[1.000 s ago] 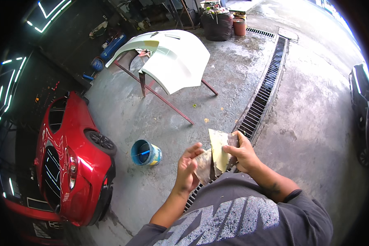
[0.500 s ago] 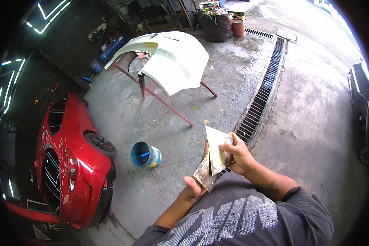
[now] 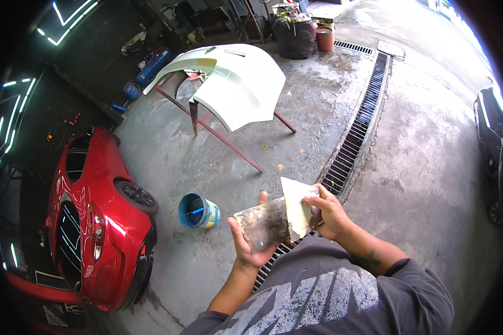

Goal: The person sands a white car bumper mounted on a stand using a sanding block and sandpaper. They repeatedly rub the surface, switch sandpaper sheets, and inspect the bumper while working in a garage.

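My left hand [image 3: 248, 251] grips a stained, grey-brown rectangular flat plate [image 3: 261, 224] from below, thumb along its left side and fingertips showing past the far edge. Pinched in my right hand [image 3: 330, 212] is a pale, thin putty spreader [image 3: 297, 207] with a pointed top corner and yellowish smears. Its left edge lies against or just over the plate's right end; whether they touch I cannot tell. Both are held in front of my body, above the floor.
A white car bumper [image 3: 237, 84] rests on a red metal stand [image 3: 226, 148] ahead. A blue bucket [image 3: 211, 214] stands left of my hands. A red car [image 3: 103, 223] is at the left, a dark car [image 3: 493, 151] far right. A floor drain grate [image 3: 355, 139] runs between.
My left hand has turned and shifted left, bringing the plate from steeply tilted to nearly level with its broad face showing. The spreader has dropped slightly in my right hand.
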### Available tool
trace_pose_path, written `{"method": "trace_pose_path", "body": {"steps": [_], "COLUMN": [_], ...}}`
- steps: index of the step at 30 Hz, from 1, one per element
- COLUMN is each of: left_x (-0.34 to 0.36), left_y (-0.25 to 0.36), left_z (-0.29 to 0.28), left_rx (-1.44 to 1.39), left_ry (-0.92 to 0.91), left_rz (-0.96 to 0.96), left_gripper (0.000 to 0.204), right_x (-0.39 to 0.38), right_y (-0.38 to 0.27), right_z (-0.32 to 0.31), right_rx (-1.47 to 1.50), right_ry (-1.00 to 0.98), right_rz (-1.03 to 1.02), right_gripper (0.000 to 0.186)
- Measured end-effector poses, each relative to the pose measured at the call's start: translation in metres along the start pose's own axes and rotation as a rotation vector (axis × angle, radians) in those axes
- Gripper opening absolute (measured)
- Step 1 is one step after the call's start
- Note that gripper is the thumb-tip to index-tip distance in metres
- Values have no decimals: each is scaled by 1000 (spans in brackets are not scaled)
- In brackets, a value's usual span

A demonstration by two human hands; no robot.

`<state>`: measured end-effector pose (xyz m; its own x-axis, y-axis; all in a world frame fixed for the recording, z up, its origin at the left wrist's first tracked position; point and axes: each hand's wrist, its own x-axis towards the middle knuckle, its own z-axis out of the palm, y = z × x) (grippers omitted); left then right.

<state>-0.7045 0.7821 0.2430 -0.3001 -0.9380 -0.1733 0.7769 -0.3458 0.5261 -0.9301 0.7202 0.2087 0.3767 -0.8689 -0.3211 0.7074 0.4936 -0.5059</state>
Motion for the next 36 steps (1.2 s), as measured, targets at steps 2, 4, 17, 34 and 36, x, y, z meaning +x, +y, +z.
{"method": "trace_pose_path", "body": {"steps": [2,4,17,34,36], "left_x": [-1,1,-23,-7,-4], "left_y": [8,14,-12,4,2], "left_z": [-5,-14,32,13,22], "left_rx": [-37,-100,221,332,355], "left_ry": [-46,-102,-179,-310,-313], "left_rz": [18,5,-59,-18,7], "left_gripper": [118,115,138,132,132], "right_x": [-7,-14,-9,-19,-23], "right_y": [-8,-13,1,-28,-40], "right_z": [10,17,4,52,62], "right_rx": [-30,-87,-204,-799,-555], "right_ry": [27,25,91,68,-53], "right_rz": [-28,-34,-276,-784,-608], "right_gripper": [40,40,47,40,37]}}
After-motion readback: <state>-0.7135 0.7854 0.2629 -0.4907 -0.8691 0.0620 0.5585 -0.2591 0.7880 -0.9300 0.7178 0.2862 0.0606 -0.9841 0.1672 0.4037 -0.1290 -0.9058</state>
